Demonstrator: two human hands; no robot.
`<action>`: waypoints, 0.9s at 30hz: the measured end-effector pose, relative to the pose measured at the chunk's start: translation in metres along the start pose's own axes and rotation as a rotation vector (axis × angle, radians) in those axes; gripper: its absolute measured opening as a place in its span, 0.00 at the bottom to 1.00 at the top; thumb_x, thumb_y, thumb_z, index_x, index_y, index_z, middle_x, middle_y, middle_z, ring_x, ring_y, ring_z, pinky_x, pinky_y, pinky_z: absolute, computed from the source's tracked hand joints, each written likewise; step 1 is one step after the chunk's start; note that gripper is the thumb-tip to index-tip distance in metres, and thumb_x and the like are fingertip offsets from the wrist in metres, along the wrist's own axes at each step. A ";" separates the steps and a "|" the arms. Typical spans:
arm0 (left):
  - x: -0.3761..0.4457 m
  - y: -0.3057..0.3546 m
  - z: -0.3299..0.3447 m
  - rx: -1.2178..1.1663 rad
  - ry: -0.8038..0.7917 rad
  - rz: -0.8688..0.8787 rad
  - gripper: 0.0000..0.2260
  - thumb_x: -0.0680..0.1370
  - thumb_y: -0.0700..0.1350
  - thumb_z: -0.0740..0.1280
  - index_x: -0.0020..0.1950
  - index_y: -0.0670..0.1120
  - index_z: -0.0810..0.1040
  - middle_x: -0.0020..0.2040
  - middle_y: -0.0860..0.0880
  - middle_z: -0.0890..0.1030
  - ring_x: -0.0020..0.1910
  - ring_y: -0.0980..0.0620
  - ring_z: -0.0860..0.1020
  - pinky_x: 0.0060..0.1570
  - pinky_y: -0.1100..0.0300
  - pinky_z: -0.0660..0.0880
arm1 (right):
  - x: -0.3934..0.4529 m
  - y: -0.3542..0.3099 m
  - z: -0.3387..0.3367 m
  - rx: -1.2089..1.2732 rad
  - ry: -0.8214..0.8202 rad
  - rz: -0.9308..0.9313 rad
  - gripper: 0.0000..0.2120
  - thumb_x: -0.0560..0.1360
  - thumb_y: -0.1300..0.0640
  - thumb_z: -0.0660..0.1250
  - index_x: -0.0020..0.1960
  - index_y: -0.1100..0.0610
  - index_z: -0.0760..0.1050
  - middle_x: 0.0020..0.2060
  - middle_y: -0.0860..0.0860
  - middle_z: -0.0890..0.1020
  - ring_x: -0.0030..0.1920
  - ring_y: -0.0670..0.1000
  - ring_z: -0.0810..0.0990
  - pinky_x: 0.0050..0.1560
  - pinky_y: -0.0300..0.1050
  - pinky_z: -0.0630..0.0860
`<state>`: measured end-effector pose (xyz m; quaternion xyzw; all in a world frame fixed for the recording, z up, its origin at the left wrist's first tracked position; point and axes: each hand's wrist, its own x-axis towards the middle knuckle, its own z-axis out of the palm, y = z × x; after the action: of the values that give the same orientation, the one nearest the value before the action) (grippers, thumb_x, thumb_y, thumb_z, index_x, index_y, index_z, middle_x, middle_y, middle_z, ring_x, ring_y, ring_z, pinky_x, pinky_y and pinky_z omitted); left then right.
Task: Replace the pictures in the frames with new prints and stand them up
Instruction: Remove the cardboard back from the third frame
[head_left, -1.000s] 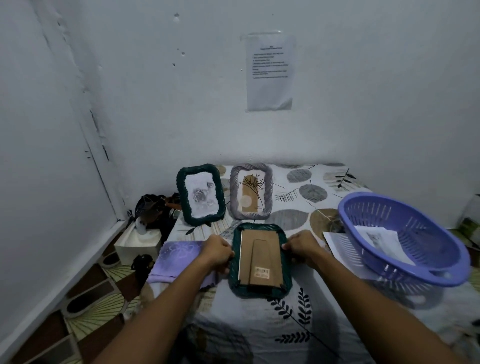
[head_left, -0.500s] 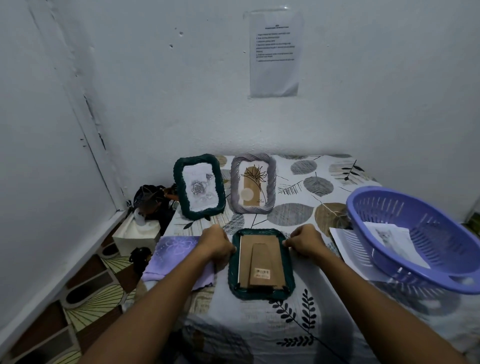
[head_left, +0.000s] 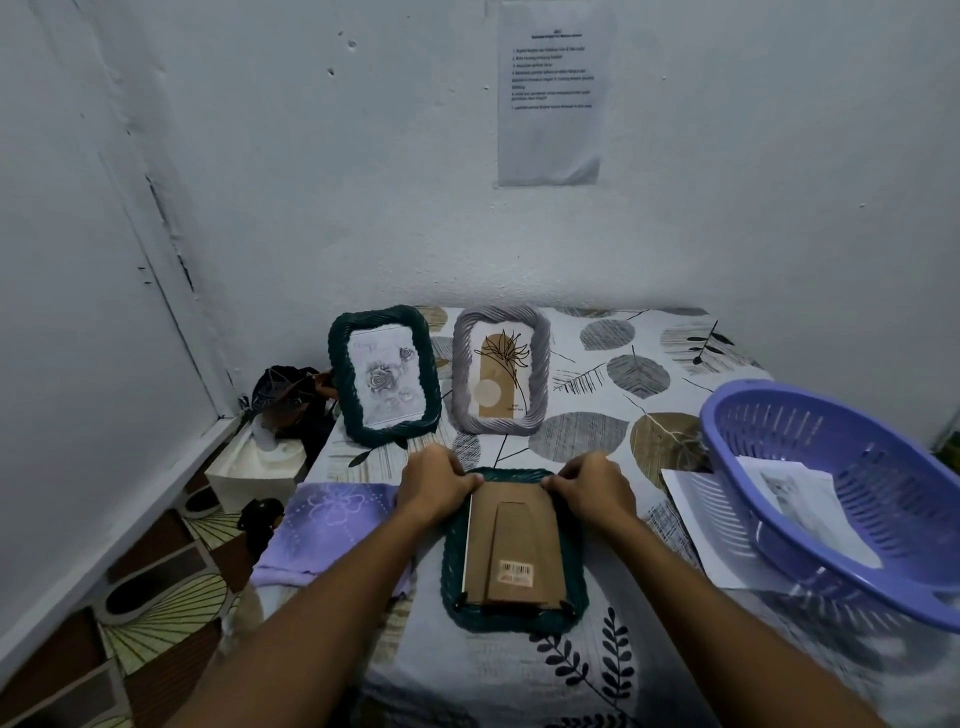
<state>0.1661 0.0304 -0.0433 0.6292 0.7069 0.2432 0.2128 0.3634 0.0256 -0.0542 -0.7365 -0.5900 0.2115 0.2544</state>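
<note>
Here, a dark green frame (head_left: 514, 610) with a woven, rope-like rim lies face down on the leaf-patterned tablecloth (head_left: 597, 670), its long axis running from the person toward the wall, its far short end under the hands. Its brown cardboard backing (head_left: 511, 540) faces up, flat and matte, with a tapered easel leg folded flat along the long axis and a small barcode sticker (head_left: 515, 571) near the end closest to the person. A thin white edge shows along the backing's left side.

The left hand (head_left: 434, 483) sits at the far left corner of the backing, fingers curled down onto its edge; the right hand (head_left: 592, 486) does the same at the far right corner. Whether they pinch the board or only press on it cannot be told, since the fingertips are hidden.

Just beyond the left hand a second green woven frame (head_left: 383, 375) stands upright, slightly tilted, showing a grey rose print. Beyond and between the hands a grey twisted-rope frame (head_left: 501, 370) stands upright with a tan-and-line plant print. Left of the left hand lies a soft lilac cloth (head_left: 332, 525) with a pale flower pattern. Well right of the right hand a purple slotted plastic basket (head_left: 852, 499) rests on white sheets (head_left: 691, 514) and holds a printed paper (head_left: 789, 488)
</note>
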 end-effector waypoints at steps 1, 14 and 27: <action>0.002 0.000 0.000 0.005 -0.005 0.002 0.09 0.73 0.50 0.74 0.41 0.45 0.82 0.38 0.51 0.80 0.39 0.54 0.78 0.40 0.60 0.72 | 0.001 0.001 0.000 0.000 -0.003 -0.006 0.12 0.71 0.45 0.72 0.45 0.54 0.83 0.40 0.51 0.85 0.40 0.51 0.82 0.44 0.46 0.79; 0.007 -0.008 -0.012 -0.023 -0.130 0.111 0.06 0.75 0.41 0.72 0.50 0.40 0.84 0.46 0.44 0.84 0.41 0.55 0.78 0.41 0.65 0.72 | 0.008 0.009 -0.007 0.038 -0.099 -0.065 0.06 0.74 0.55 0.71 0.47 0.56 0.85 0.45 0.54 0.85 0.45 0.53 0.82 0.52 0.53 0.79; -0.024 -0.003 -0.011 -0.009 -0.170 0.105 0.30 0.64 0.62 0.77 0.56 0.43 0.79 0.51 0.47 0.81 0.49 0.49 0.79 0.50 0.52 0.78 | -0.024 -0.002 -0.004 -0.015 -0.093 -0.033 0.22 0.68 0.37 0.71 0.44 0.57 0.79 0.41 0.52 0.83 0.41 0.52 0.81 0.45 0.52 0.81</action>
<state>0.1599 0.0050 -0.0365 0.6829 0.6511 0.2029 0.2618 0.3597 0.0023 -0.0497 -0.7178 -0.6149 0.2368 0.2250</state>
